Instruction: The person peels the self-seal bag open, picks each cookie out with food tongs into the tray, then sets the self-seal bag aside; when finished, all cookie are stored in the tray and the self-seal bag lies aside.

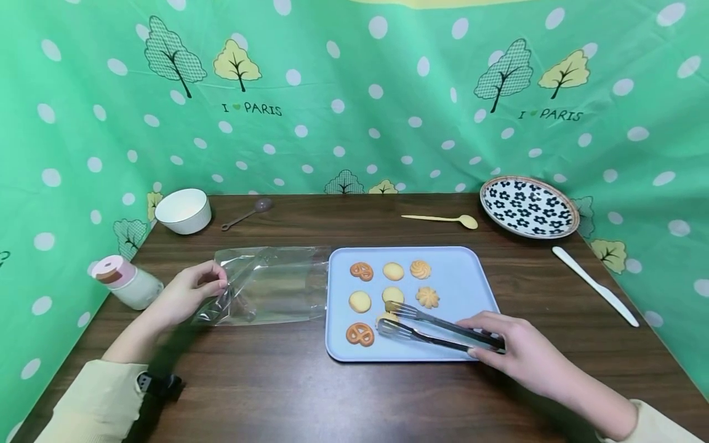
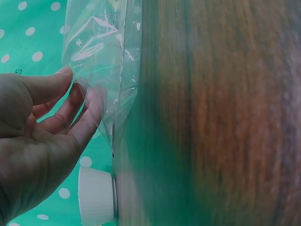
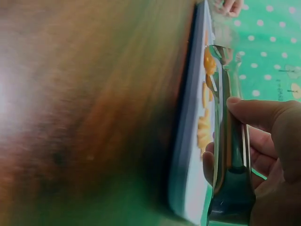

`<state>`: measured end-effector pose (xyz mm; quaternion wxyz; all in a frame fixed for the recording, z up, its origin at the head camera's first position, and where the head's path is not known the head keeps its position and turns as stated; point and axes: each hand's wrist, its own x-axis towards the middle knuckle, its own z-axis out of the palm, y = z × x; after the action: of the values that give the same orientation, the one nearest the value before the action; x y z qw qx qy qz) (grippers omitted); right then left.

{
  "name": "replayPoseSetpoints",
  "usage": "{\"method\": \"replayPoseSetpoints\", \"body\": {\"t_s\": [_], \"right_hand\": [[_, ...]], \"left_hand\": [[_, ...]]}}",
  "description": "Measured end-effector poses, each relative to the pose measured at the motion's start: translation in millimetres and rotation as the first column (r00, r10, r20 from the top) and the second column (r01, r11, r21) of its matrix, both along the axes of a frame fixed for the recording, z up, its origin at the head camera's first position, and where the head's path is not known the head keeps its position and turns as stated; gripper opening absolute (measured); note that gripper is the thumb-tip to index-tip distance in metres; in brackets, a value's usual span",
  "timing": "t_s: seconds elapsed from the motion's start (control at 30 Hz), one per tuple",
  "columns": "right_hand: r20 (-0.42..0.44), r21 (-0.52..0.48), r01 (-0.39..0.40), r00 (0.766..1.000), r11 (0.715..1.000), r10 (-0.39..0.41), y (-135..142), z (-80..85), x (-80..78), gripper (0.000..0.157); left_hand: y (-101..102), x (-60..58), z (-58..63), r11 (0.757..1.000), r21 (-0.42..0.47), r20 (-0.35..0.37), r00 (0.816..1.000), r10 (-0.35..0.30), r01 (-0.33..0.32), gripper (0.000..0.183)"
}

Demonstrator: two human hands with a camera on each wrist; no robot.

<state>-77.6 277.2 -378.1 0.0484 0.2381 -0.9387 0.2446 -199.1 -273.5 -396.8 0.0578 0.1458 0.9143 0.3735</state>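
At the left of the head view, my left hand (image 1: 188, 292) pinches one end of a clear plastic bag (image 1: 285, 283) that lies flat on the table. In the left wrist view the bag's film (image 2: 106, 52) stretches up from thumb and fingertips. My right hand (image 1: 520, 347) grips metal tongs (image 1: 454, 327) over a light blue tray (image 1: 462, 277). The tongs' tips are spread about a round yellow cookie (image 1: 386, 319), partly covering it. Several other cookies lie in rows, among them a pretzel (image 1: 360, 334), a swirl cookie (image 1: 420, 269) and a flower-shaped cookie (image 1: 428, 298).
Behind the bag stand a white bowl (image 1: 184, 212) and a brown spoon (image 1: 249, 213). A pink-lidded jar (image 1: 130, 283) is beside my left forearm. Beyond the tray are a yellow spoon (image 1: 443, 219) and a patterned plate (image 1: 528, 208); a white knife (image 1: 595, 286) lies right.
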Motion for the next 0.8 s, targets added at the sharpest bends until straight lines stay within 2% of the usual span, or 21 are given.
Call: {"method": "replayPoseSetpoints", "body": {"t_s": [0.23, 0.37, 0.43, 0.53, 0.63, 0.8], "right_hand": [[-0.007, 0.02, 0.005, 1.0, 1.0, -0.004, 4, -3.5, 3.9, 0.042], [0.001, 0.002, 0.016, 1.0, 1.0, -0.016, 7, -2.1, 4.6, 0.042], [-0.013, -0.016, 0.044, 0.999, 0.999, -0.044, 10, -0.7, 4.2, 0.042], [-0.057, -0.049, 0.141, 0.988, 0.989, -0.143, 16, 3.4, 2.0, 0.041], [-0.057, -0.069, 0.289, 0.954, 0.955, -0.293, 28, 10.2, 0.0, 0.041], [0.028, -0.032, 0.506, 0.862, 0.862, -0.506, 57, 17.1, -0.6, 0.047]], "left_hand": [[0, -2.1, -3.8, 0.999, 0.04, 0.022, 1.0, -0.007, 0.007, 0.01], [2, -4.5, -5.6, 1.0, 0.003, 0.02, 1.0, 0.007, -0.007, 0.008], [4, -6.4, -6.0, 0.999, -0.027, 0.016, 1.0, 0.018, -0.018, 0.006], [7, -9.2, -6.1, 0.998, -0.051, 0.009, 1.0, 0.026, -0.026, 0.006], [10, -11.3, -6.2, 0.998, -0.055, 0.013, 1.0, 0.021, -0.021, 0.006], [10, -13.0, -7.0, 0.997, -0.069, 0.055, 0.998, 0.028, -0.025, 0.005]]}}
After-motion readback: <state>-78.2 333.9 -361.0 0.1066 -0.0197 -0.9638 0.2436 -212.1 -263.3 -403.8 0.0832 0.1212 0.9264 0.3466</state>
